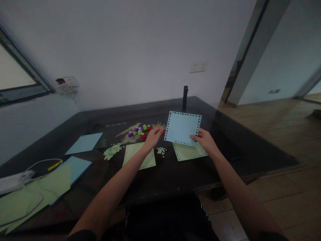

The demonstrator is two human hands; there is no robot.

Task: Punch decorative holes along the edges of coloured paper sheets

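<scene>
- Stretching both forearms over the dark glossy table point(175, 174), you hold a pale blue square sheet point(182, 128) tilted up above it
- Your right hand point(204, 140) pinches its lower right corner; your left hand point(153, 136) meets its left edge, fingers curled, grip unclear
- Tiny punched holes rim the sheet; green sheets point(140, 155) with matching borders lie flat beneath, bright plastic punches point(140, 130) behind

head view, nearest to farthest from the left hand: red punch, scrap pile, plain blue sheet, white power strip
1. Red plastic paper punch, just left of the left hand.
2. Pale paper scrap pile, farther left.
3. Plain blue paper sheet, left of the pile.
4. White power strip, far left edge.
</scene>
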